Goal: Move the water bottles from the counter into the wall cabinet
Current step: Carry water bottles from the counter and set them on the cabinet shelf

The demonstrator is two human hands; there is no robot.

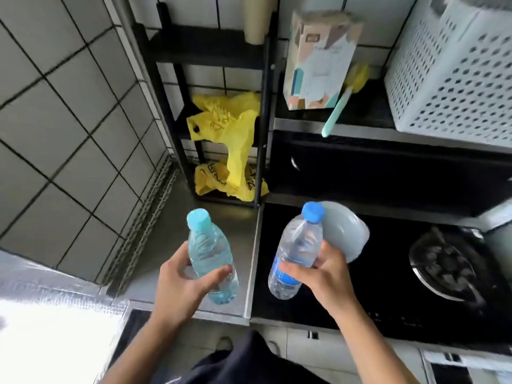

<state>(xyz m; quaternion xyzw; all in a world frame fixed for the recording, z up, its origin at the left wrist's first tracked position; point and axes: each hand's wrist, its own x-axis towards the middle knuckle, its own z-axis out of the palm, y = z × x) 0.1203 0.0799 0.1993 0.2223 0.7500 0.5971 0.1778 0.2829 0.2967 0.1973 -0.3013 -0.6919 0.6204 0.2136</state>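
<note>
My left hand (180, 286) grips a clear water bottle with a light turquoise cap (207, 250), held above the steel counter (166, 245). My right hand (318, 275) grips a second clear water bottle (297, 245) with a blue cap and a blue label, held over the left edge of the black hob. Both bottles are tilted slightly and lifted off the surface. No wall cabinet is in view.
A pale grey bowl (346, 231) sits on the black hob (388, 286) just behind the right bottle. A gas burner (448, 270) lies to the right. A black rack (210, 106) holds yellow plastic bags (227, 134). A box (318, 65), a brush and a white perforated basket (457, 73) stand above the hob.
</note>
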